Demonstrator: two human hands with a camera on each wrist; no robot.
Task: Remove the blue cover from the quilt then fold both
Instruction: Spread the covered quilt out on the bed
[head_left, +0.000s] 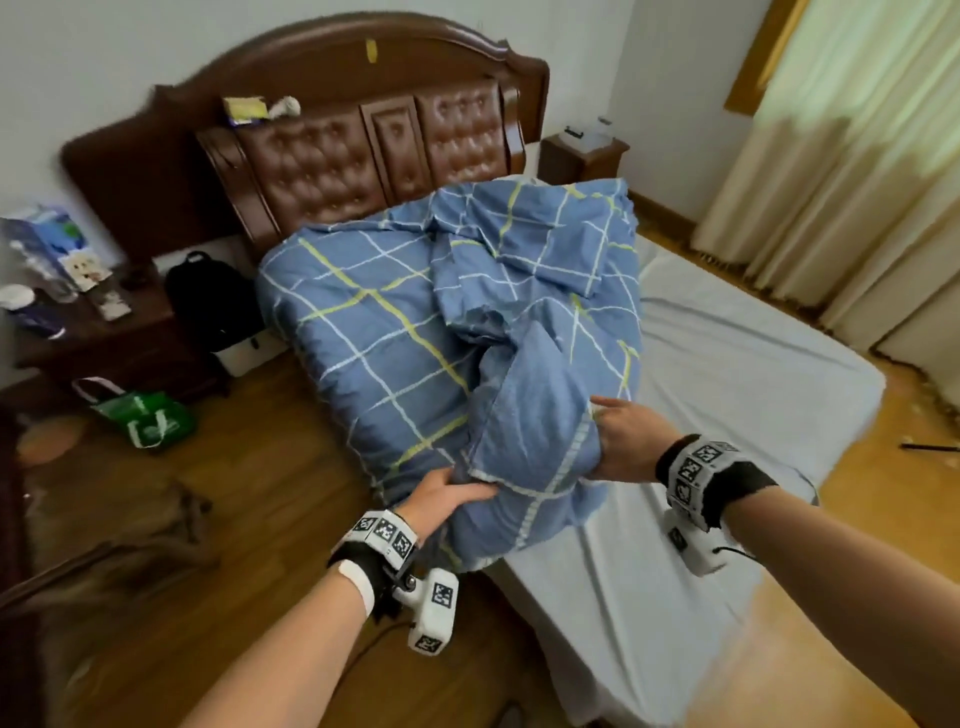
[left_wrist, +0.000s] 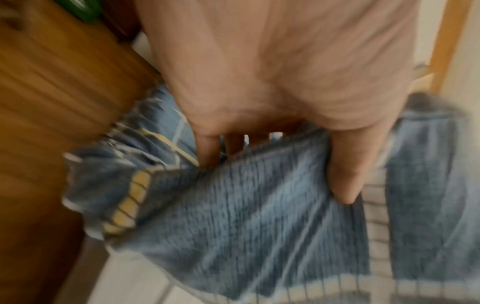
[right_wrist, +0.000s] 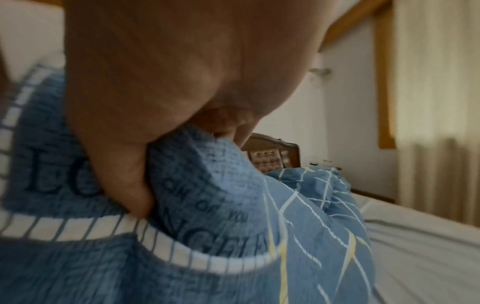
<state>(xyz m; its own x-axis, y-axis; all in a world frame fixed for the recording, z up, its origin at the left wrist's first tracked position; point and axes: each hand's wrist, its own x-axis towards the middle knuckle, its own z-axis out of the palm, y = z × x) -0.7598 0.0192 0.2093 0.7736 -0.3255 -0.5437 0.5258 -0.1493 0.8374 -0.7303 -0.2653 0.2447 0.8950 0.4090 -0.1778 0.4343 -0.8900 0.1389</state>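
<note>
The blue cover, checked with white and yellow lines, lies heaped over the head and left half of the bed. At its near end a blue textured quilt with a white striped border sticks out. Dark lettering shows on the quilt in the right wrist view. My left hand grips the quilt's near left edge, thumb on top of the quilt. My right hand grips its right side, with a fold bunched between thumb and fingers. How far the quilt reaches inside the cover is hidden.
The grey bed sheet is bare on the right half. A brown padded headboard stands behind. On the left are a cluttered nightstand, a black backpack and a green bag on the wooden floor. Curtains hang at right.
</note>
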